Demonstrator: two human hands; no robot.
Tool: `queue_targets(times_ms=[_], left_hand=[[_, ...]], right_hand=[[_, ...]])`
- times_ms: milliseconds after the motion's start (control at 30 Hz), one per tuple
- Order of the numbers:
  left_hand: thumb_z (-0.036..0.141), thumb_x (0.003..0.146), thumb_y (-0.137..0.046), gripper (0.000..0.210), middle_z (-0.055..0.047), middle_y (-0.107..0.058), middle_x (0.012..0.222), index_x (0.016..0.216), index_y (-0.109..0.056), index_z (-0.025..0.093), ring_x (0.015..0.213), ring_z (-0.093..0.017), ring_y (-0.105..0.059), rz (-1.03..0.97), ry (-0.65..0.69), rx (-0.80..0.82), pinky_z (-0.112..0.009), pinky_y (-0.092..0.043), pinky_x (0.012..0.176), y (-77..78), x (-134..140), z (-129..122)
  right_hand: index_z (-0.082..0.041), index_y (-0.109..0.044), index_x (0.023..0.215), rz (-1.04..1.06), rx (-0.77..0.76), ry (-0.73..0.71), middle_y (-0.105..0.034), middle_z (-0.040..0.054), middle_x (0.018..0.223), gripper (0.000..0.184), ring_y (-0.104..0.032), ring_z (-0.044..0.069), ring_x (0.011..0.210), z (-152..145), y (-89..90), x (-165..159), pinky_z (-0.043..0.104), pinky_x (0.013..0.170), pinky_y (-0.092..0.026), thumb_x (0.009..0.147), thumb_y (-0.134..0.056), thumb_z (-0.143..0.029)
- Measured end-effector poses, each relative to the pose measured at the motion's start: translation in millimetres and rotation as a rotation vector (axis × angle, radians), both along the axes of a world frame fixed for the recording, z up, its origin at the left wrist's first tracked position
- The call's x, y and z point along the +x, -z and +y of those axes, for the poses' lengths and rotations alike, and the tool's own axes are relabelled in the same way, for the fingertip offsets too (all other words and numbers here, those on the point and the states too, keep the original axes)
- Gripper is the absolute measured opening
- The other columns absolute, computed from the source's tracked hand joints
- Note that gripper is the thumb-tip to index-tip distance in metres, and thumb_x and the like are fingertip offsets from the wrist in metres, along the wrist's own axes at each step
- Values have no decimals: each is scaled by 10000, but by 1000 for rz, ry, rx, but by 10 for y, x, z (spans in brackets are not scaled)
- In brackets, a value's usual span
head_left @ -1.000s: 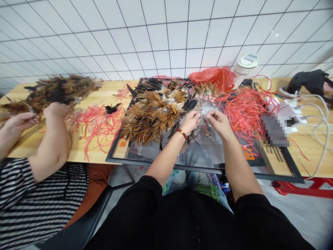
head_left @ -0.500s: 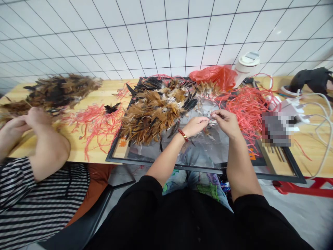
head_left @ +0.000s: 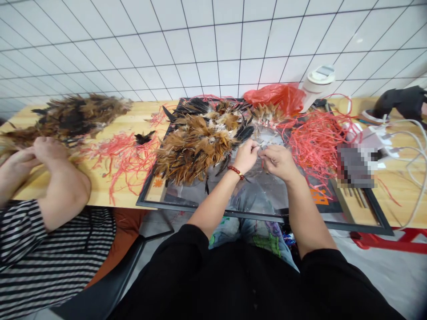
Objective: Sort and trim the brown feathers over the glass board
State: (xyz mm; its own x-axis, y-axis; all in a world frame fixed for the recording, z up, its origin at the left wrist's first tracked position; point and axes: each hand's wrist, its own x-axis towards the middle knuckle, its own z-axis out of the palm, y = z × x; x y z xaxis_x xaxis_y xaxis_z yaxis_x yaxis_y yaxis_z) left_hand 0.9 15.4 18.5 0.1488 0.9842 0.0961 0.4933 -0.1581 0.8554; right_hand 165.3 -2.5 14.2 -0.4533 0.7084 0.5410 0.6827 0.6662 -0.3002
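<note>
My left hand (head_left: pixel 247 156), with a red bead bracelet (head_left: pixel 236 172) at the wrist, is closed in a pinch at the right side of a heap of brown and black feathers (head_left: pixel 196 144). Pale quill ends of feathers show by its fingertips. My right hand (head_left: pixel 277 161) is closed too, its thumb and forefinger almost touching the left fingertips. What the right fingers pinch is too small to make out. Under both hands lies a black-framed glossy board (head_left: pixel 213 205). A tangle of pink-red strings (head_left: pixel 315 144) lies right of my right hand.
Behind stand a red plastic bag (head_left: pixel 278 98) and a white lidded cup (head_left: pixel 316 86). White cables (head_left: pixel 412 164) and a pixelated dark object (head_left: pixel 355 166) lie at right. Another person's hands (head_left: pixel 36 153) work at left near more feathers (head_left: pixel 75 115) and pink strings (head_left: pixel 128 155).
My left hand has risen slightly and turned more upright. My right hand has moved left and a little down, its fingers now close against the left ones.
</note>
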Motion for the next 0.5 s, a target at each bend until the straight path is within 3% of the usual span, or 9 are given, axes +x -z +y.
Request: queue_targets(times_ms=[100,200,300,500], left_hand=[[213,943,-505,149,-5,-581,741,801,-553,209,727,-160,-525,73,121,27,-263,-365,734,-41,-2,-45],[295,976,-456,236,-2,-528,670,786,-570,212,663,-163,-476,124,249,63,-267,-326,687,-106,-8,-109],[313,972,-444,251,-12,-566,713,807,-601,206,702,-164,-499,118,363,92,-261,-321,688,-150,-25,-150],[320,903,-550,174,31,-538,687,861,-640,178,673,-124,-462,98,585,25,-240,-316,680,-110,-45,-137]], right_hand=[[-238,-736,899,95,77,149,-686,65,843,210,-618,225,845,2,-19,25,369,792,-455,895,-529,-202],[-257,-739,881,257,17,192,-702,63,927,185,-644,228,916,28,-47,90,387,840,-489,898,-556,-238],[-246,-735,806,426,-153,129,-713,53,878,139,-657,220,884,59,-61,167,388,844,-512,867,-623,-302],[-205,-731,729,768,-658,73,-702,20,725,190,-620,164,699,76,-44,269,323,731,-500,682,-778,-383]])
